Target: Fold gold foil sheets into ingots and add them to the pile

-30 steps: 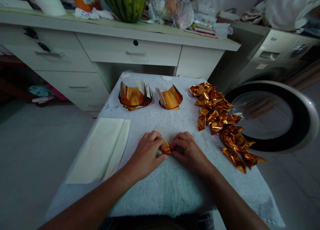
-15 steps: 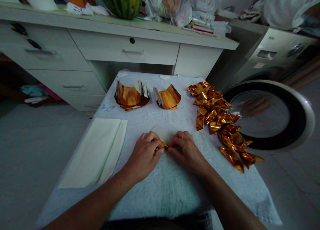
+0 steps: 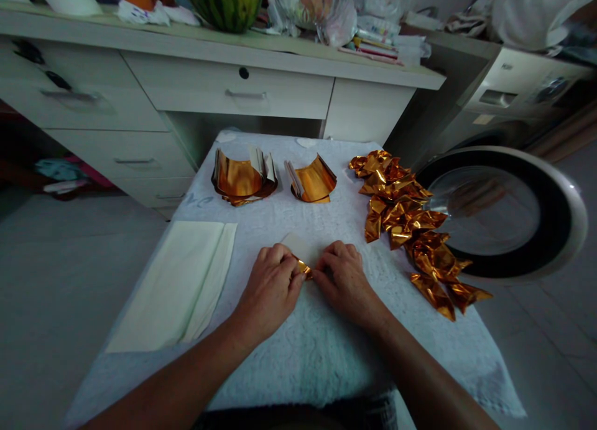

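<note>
Between my fingers is a small piece of gold foil paper (image 3: 304,268), partly rolled, its pale underside showing as a flap beyond my hands. My left hand (image 3: 275,280) pinches it from the left, thumb and fingers pressed together. From the right, my right hand (image 3: 342,277) closes its fingertips on the other end. Two curved stacks of foil sheets, a larger one (image 3: 240,178) and a smaller one (image 3: 314,180), stand at the far side of the table. Several folded gold foil pieces (image 3: 403,209) lie heaped along the right.
A folded pale sheet (image 3: 172,280) lies on the left of the cloth-covered table (image 3: 298,368). Behind stand white drawers (image 3: 242,88) with a watermelon (image 3: 226,4) on top. A washing machine's open round door (image 3: 508,212) borders the right edge.
The foil between my fingers has turned slightly and shows more of its shiny gold side. Both hands stay in nearly the same place.
</note>
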Action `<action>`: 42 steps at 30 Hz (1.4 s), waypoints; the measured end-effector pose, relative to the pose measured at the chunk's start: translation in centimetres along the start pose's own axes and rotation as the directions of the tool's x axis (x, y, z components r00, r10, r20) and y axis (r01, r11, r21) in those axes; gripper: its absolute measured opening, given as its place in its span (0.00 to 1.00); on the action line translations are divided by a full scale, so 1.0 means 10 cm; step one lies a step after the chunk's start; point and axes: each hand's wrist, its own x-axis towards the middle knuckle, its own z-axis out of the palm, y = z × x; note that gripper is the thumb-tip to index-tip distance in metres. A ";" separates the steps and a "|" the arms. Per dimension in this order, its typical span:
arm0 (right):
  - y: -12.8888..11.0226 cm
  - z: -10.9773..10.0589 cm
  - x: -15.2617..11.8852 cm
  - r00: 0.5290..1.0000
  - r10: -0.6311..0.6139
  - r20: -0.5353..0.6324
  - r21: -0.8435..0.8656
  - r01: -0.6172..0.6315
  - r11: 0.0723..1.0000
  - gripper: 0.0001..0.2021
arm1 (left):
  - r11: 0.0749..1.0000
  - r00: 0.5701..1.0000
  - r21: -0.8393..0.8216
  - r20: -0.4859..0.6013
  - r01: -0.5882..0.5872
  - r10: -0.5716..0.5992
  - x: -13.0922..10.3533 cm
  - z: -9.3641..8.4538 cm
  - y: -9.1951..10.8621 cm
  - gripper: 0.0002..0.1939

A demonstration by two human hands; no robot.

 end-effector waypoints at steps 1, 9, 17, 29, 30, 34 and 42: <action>0.01 0.01 0.00 1.000 0.002 -0.005 -0.002 -0.002 1.000 0.05 | 1.000 1.000 0.003 -0.006 0.001 -0.001 0.00 0.00 0.01 0.07; 0.00 0.03 0.02 0.999 0.045 -0.016 -0.030 -0.046 0.999 0.05 | 0.999 0.999 0.039 -0.033 0.025 -0.024 0.02 0.02 0.01 0.08; 0.00 0.04 0.03 0.998 0.062 -0.026 -0.021 -0.062 0.998 0.05 | 0.997 0.999 0.062 -0.019 0.045 -0.044 0.01 0.02 0.04 0.08; 0.01 0.05 0.03 0.997 0.056 -0.043 -0.008 -0.057 0.998 0.06 | 0.994 0.999 0.102 -0.029 0.038 -0.035 0.02 0.03 0.04 0.06; 0.00 0.04 0.03 0.997 0.056 -0.044 -0.006 -0.056 0.998 0.06 | 0.994 0.999 0.098 -0.030 0.041 -0.039 0.02 0.03 0.04 0.06; -0.01 0.04 0.03 0.997 0.064 -0.047 -0.019 -0.065 0.998 0.06 | 0.995 0.998 0.089 -0.015 0.054 -0.053 0.02 0.03 0.02 0.07; 0.00 0.06 0.03 0.997 0.057 -0.047 -0.043 -0.059 0.997 0.06 | 0.998 0.999 -0.031 0.015 0.052 -0.052 0.01 -0.01 -0.03 0.10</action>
